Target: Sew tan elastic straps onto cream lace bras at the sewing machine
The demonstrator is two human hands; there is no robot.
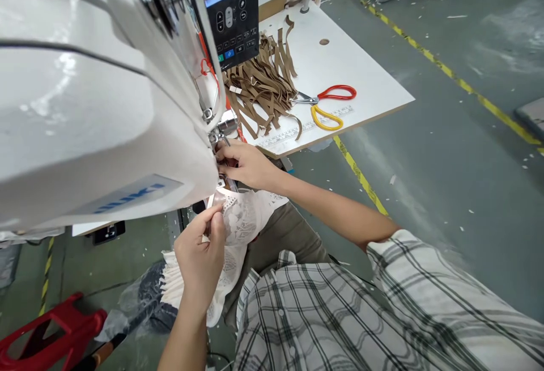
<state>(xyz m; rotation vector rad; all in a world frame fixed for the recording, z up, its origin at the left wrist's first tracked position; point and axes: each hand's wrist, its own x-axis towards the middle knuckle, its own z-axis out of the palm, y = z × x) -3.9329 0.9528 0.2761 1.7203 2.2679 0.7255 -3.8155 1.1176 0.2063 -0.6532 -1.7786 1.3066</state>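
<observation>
A white lace bra (242, 218) hangs from the front of the sewing machine (97, 105) down over my lap. My left hand (199, 246) pinches its upper edge between thumb and fingers, just below the machine head. Close by the needle area, my right hand (249, 167) has its fingers bent and pressed together at the presser foot. Whatever sits between those fingertips is hidden by the hand and the machine. Part of the lace drapes lower, beside my left wrist.
On the white tabletop (357, 71) lie a heap of brown fabric strips (267, 82) and scissors (327, 107) with red and yellow handles. A control panel (233, 14) stands behind the machine. A red plastic stool (55, 331) is on the floor at lower left.
</observation>
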